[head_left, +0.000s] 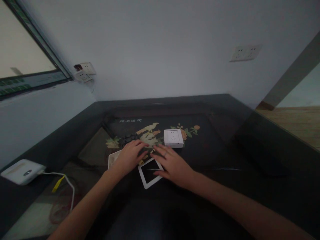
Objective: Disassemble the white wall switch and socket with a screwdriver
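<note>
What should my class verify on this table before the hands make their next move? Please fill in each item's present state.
1. Five-hole socket lies face up: ok.
2. Left hand and right hand have thumbs apart from fingers: ok.
3. White square frame fully in view: not ok; the right hand covers part of it.
4. Black bracket undamaged: cannot tell; the picture is too dim and blurred.
5. White-rimmed piece uncovered: not ok; the left hand and forearm hide part of it.
6. White cable clear of the left forearm: cannot tell; it runs out of sight there.
</note>
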Available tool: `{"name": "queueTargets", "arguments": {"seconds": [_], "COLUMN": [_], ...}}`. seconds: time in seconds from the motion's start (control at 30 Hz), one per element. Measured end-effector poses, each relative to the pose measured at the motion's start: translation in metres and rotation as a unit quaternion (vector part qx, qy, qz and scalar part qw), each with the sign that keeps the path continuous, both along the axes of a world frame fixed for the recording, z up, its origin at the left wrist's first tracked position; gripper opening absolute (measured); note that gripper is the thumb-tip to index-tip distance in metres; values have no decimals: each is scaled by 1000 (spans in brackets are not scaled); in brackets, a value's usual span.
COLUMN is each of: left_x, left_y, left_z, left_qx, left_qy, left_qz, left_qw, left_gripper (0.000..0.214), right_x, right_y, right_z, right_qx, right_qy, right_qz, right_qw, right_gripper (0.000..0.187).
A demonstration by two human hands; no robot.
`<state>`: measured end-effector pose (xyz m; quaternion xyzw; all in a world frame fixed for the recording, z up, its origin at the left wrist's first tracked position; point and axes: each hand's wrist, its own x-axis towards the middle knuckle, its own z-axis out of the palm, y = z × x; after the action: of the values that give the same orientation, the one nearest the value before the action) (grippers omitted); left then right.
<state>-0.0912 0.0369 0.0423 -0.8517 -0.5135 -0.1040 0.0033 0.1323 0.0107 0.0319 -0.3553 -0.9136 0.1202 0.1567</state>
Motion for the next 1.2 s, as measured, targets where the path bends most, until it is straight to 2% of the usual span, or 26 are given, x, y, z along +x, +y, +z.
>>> {"name": "queueTargets", "arguments": {"seconds": [0.1, 0.2, 0.23, 0.3, 0.4, 0.53, 0.63, 0.73, 0.83, 0.97, 1.2], "left_x": [14, 24, 27, 29, 29, 30, 39, 59, 84, 105, 99], "left_y": [-18, -20, -19, -14, -7, -7, -21, -45, -68, -80, -70], "left_z": [-6, -13, -14, -16, -14, 0, 13, 21, 17, 3, -13], "left_qx": [-17, -27, -30, -34, -45, -56, -79, -132, -178, -190, -151], "left_qy": [23, 42, 47, 57, 63, 54, 34, 15, 4, 2, 4], "left_qz": [28, 48, 53, 61, 71, 93, 89, 29, -41, -74, -54], "left_qw": [999, 998, 997, 996, 994, 993, 992, 991, 983, 979, 987], "left_gripper": [28, 30, 29, 26, 24, 24, 28, 36, 34, 31, 32], "right_x": [40, 66, 70, 73, 74, 84, 97, 111, 120, 123, 104], "right_y": [48, 86, 94, 103, 107, 108, 110, 111, 110, 106, 95], "right_z": [3, -8, -14, -23, -31, -32, -32, -31, -31, -30, -27], "right_qx": [22, 23, 24, 34, 52, 58, 45, 25, 6, -15, -36], "right_qy": [21, 22, 21, 22, 29, 33, 34, 38, 41, 45, 63], "right_qz": [-66, -92, -91, -87, -90, -104, -113, -112, -107, -99, -92], "right_qw": [997, 995, 995, 995, 994, 992, 992, 993, 993, 994, 993], "right_gripper": [65, 78, 75, 56, 39, 38, 36, 38, 44, 50, 65]}}
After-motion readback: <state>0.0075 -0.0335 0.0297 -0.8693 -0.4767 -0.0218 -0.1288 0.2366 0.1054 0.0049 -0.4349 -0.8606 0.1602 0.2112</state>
